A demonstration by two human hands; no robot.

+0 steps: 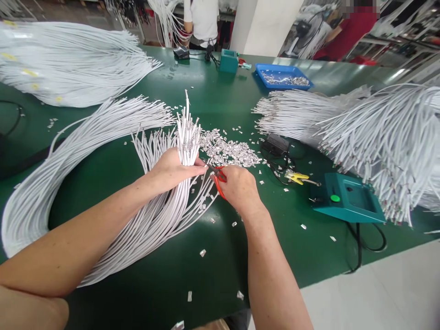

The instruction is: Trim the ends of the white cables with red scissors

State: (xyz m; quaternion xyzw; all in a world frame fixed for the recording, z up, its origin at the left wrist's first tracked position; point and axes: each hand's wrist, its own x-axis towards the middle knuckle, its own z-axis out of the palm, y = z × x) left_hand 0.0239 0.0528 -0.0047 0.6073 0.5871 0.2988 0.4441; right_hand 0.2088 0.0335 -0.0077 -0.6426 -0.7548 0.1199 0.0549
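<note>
Above the green surface (220, 256), the left hand (168, 172) curls round white cables (187, 142), ends upward; just to their right, the right hand (239, 188) closes on red-handled scissors (217, 172) (blades pointing left, roughly crosswise).

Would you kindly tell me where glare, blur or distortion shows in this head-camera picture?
Head view: pale glare at the far right of the green table; head view: the person in red at upper right looks soft and stretched; head view: the white cable bundle in the left hand looks clearer.
</note>
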